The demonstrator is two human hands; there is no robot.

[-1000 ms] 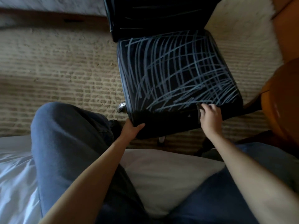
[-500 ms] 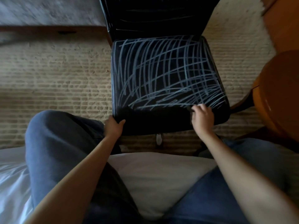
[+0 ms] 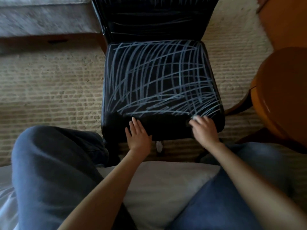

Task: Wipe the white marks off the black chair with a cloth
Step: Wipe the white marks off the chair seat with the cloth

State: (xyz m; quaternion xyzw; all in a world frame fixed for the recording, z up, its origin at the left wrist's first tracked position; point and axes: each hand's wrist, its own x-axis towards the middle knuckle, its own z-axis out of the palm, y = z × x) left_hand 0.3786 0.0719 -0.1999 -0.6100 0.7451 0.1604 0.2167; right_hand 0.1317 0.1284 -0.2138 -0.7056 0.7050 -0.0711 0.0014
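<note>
Black chair (image 3: 159, 77): stands on the rug straight ahead of the seated person, backrest at the far end; the seat is a glossy, padded, rounded square, seemingly of leather-like material.
Rug (image 3: 49, 83): beige, with a ribbed, woven texture, spread under the chair.
Wooden furniture (image 3: 282, 97): orange-brown, rounded and polished, just right of the chair.
White marks (image 3: 157, 80): chalky crossing strokes over most of the seat; only a band along the near edge is bare black.
Left hand (image 3: 138, 135): lies flat on the near edge of the seat, fingers (image 3: 133, 124) spread and released, apparently steadying the chair.
Right hand (image 3: 205, 128): blurred, on the near right part of the seat where the marks begin; fingers (image 3: 194, 124) curled over something dark.
Cloth (image 3: 188, 124): only a dark blurred edge shows under the right hand; its weave and shape cannot be told.
Step in hand: probably early wiping, with nearly all marks left.
Next move: likely firm strokes pushed away across the seat, while the left hand holds the chair from rolling.
</note>
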